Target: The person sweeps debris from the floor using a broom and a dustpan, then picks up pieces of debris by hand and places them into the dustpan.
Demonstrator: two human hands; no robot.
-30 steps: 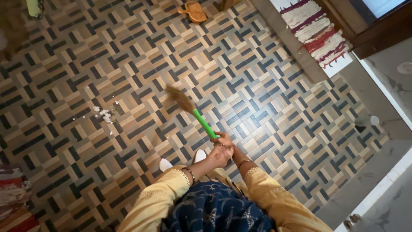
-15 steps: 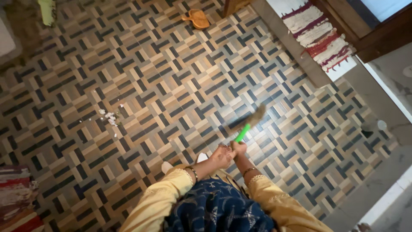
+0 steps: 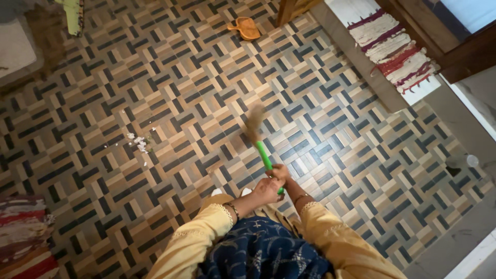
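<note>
**Sweeping a patterned tile floor with a green-handled broom**

Gripping nearest the body, the left hand and the right hand are pressed close together, both wrapped in fists around the bright green plastic handle of a short broom. The wrists, each ringed by a thin bangle, come out of loose mustard-yellow sleeves with embroidered cuffs, and a dark blue patterned cloth hangs between the forearms. Both arms reach forward, bent at the elbow, hands meeting in the middle of the scene.

From the fists the broom slants up and slightly left, its brown grassy bristles blurred, just over the floor.

Underfoot lies a glossy tile floor in a basket-weave pattern of tan, brown and dark blue-grey bars. To the left, well apart from the bristles, sits a small scatter of white scraps. A striped red and cream rag rug shows at the near left edge.

Farther off, an orange plastic dustpan-shaped item rests on the tiles near a wooden furniture leg. At the far right a fringed white, maroon and red woven mat lies on a pale ledge beside a dark wooden frame, with grey marbled stone beyond it.
</note>
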